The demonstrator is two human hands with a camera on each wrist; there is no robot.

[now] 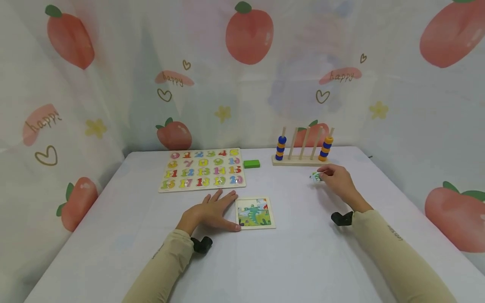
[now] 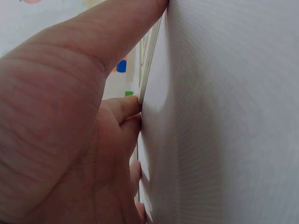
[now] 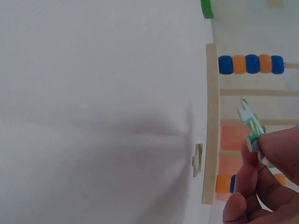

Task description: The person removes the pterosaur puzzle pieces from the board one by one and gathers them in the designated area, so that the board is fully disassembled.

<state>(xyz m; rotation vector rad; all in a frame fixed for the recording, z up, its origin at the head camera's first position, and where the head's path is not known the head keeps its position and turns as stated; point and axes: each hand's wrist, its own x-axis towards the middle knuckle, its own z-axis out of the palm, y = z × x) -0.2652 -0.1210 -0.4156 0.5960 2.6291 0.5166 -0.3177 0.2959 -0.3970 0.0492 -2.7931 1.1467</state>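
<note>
A small square dinosaur jigsaw puzzle (image 1: 254,213) lies in its pale wooden frame near the table's middle. My left hand (image 1: 214,212) rests beside it with fingers spread, the thumb at the lower left corner and the index finger near the upper left one. In the left wrist view, thumb and index finger (image 2: 124,106) touch the frame's thin edge (image 2: 150,58). Above the table at the right, my right hand (image 1: 338,182) pinches a green and white puzzle piece (image 3: 252,126) between thumb and fingers. Another small piece (image 3: 197,160) lies on the table beneath, close to the bead rack.
A wooden number board (image 1: 202,170) lies at the back left, with a green block (image 1: 251,163) at its right. Behind the right hand stands a wooden rack of upright pegs (image 1: 301,163), with blue and orange beads on its two outer pegs. A fruit-print curtain (image 1: 250,92) hangs behind the table.
</note>
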